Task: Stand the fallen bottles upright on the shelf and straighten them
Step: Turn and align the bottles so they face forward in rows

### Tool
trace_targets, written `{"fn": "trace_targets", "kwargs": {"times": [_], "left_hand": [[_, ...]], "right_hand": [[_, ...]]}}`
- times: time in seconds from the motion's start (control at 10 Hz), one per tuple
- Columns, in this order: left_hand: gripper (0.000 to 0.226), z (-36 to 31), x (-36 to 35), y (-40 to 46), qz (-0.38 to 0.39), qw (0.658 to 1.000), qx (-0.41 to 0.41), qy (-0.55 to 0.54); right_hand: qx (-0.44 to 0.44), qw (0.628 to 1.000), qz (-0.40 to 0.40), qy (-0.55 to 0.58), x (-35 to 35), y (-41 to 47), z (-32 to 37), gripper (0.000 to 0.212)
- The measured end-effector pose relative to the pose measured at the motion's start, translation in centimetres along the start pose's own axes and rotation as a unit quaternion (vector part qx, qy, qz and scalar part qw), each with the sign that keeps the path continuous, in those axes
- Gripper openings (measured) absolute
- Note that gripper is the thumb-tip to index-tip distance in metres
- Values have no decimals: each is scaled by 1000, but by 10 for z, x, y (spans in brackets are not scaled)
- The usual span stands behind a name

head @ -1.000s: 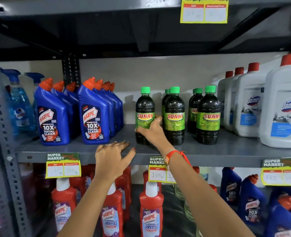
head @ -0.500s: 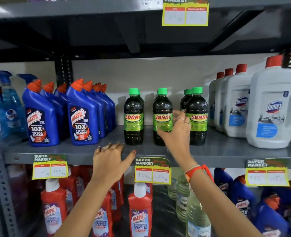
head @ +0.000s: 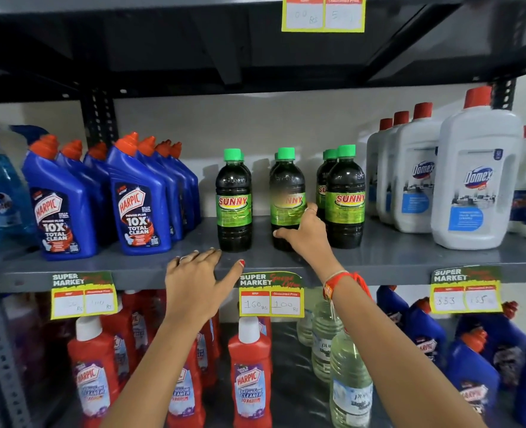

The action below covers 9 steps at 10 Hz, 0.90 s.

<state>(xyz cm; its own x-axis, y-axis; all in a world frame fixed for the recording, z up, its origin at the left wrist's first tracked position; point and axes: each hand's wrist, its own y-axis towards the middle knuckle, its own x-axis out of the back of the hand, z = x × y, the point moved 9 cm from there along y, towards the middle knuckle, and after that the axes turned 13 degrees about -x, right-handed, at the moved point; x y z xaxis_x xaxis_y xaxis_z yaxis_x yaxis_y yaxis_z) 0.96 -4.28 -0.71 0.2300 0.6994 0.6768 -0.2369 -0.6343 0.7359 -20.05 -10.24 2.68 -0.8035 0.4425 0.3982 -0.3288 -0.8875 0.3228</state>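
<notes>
Dark Sunny bottles with green caps stand upright in three short rows on the grey shelf [head: 394,257]. My right hand [head: 306,236] wraps the lower part of the middle front Sunny bottle [head: 287,193], thumb on its left, fingers on its right. The left front Sunny bottle [head: 233,200] and the right front Sunny bottle [head: 345,196] stand free on either side. My left hand [head: 196,284] rests flat on the shelf's front edge, fingers spread, holding nothing.
Blue Harpic bottles [head: 138,199] stand to the left, white Domex jugs [head: 476,177] to the right. Price tags [head: 271,296] hang on the shelf edge. Red Harpic bottles [head: 250,378] and clear bottles [head: 349,384] fill the shelf below.
My right hand moved from the left Sunny bottle toward the right one, then settled on the middle bottle. The left hand stayed on the shelf edge.
</notes>
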Motion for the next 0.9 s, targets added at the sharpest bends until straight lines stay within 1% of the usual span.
{"fn": "trace_targets", "kwargs": {"times": [0.2, 0.4, 0.5, 0.6, 0.7, 0.8, 0.9], "left_hand": [[73, 0, 0, 0, 0, 1000, -1, -7], [72, -1, 1, 0, -5, 1000, -7, -6], [73, -1, 1, -1, -7, 1000, -8, -5], [77, 0, 3, 0, -6, 1000, -5, -14], [78, -1, 7, 0, -9, 999, 11, -37], [72, -26, 11, -1, -18, 999, -12, -30], [67, -61, 9, 5, -23, 998, -47, -48]], "right_hand": [[-5, 1000, -15, -3, 2, 0, -2, 70], [9, 999, -24, -26, 2, -3, 0, 75], [37, 996, -75, -9, 18, -12, 5, 80], [53, 989, -132, 34, 45, -20, 5, 71], [45, 974, -215, 49, 81, -21, -4, 59], [20, 965, -261, 29, 106, -9, -20, 76], [-39, 978, -207, -18, 105, 12, -41, 99]]}}
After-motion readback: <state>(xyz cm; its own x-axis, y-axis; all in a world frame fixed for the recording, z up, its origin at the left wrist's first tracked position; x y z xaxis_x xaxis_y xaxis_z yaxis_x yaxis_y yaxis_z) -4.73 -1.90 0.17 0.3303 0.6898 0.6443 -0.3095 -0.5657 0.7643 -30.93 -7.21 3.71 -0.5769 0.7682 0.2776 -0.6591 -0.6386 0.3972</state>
